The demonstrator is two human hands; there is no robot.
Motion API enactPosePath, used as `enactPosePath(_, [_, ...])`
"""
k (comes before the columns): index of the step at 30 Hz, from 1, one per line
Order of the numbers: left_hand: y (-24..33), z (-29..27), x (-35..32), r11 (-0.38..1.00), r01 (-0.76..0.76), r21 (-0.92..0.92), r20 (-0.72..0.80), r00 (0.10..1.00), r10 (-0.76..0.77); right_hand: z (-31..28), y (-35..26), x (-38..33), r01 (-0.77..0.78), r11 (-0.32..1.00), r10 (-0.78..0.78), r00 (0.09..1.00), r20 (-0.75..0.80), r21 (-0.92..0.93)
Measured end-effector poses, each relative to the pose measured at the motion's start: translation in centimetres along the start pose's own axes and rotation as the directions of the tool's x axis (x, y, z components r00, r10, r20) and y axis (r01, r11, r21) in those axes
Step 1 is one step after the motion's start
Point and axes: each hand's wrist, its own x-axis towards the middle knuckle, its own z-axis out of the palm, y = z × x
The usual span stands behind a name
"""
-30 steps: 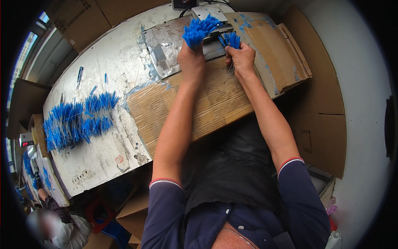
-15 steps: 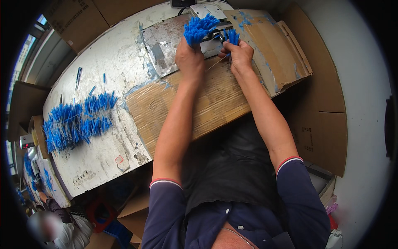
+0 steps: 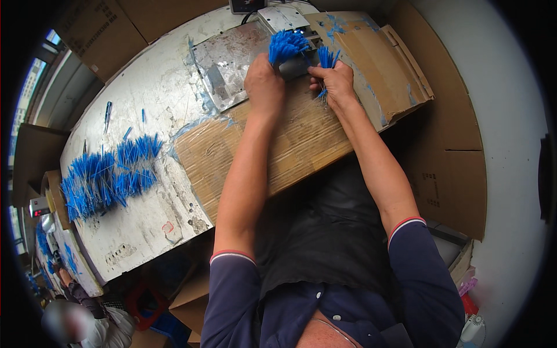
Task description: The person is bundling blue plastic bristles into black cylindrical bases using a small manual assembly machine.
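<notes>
My left hand (image 3: 266, 87) is closed around a thick bundle of thin blue-tipped wires (image 3: 288, 46), blue ends fanning up past the fist. To its right, my right hand (image 3: 335, 81) pinches a smaller bunch of the same blue-tipped wires (image 3: 327, 56), with more blue ends showing below the fingers. Both hands are above the far edge of the cardboard, in front of a small metal device (image 3: 283, 20). The lower part of the left bundle is hidden by the fist.
Piles of blue-tipped wires (image 3: 87, 180) lie on the worn white table (image 3: 156, 209) at left, near a pen-like tool (image 3: 108, 117). Flattened cardboard (image 3: 232, 156) covers the front, and a cardboard box (image 3: 377, 64) stands at right. A co-worker (image 3: 98, 319) sits at lower left.
The right hand's bunch has come away from the metal device and lowered slightly. My left hand's bundle has shifted a little to the right. The whole view has shifted slightly.
</notes>
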Motion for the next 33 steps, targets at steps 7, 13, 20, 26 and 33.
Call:
enactPosePath(7, [1.0,0.0,-0.1,0.977,-0.045,0.206,0.036,0.999,0.038,-0.1,-0.2,0.2,-0.015,0.997,0.017,0.999,0.031,-0.082])
enactPosePath(13, [0.7,-0.1,-0.1,0.975,-0.01,0.222,-0.022,1.0,0.016,0.9,-0.5,0.6,-0.003,0.997,0.003,1.0,-0.005,-0.081])
enactPosePath(20, [0.5,-0.7,0.3,0.998,0.034,0.051,-0.148,0.989,-0.027,2.0,-0.3,1.6,0.003,0.995,-0.01,0.998,-0.067,-0.103])
enactPosePath(26, [0.4,-0.4,0.6,1.0,0.029,0.001,-0.166,0.986,-0.028,2.0,0.0,2.6,0.043,0.993,-0.051,0.996,-0.077,-0.108])
enactPosePath(33, [0.3,-0.7,0.3,1.0,0.009,0.004,-0.047,0.999,-0.009,0.7,-0.1,1.6,-0.021,0.989,0.009,0.997,0.076,0.146])
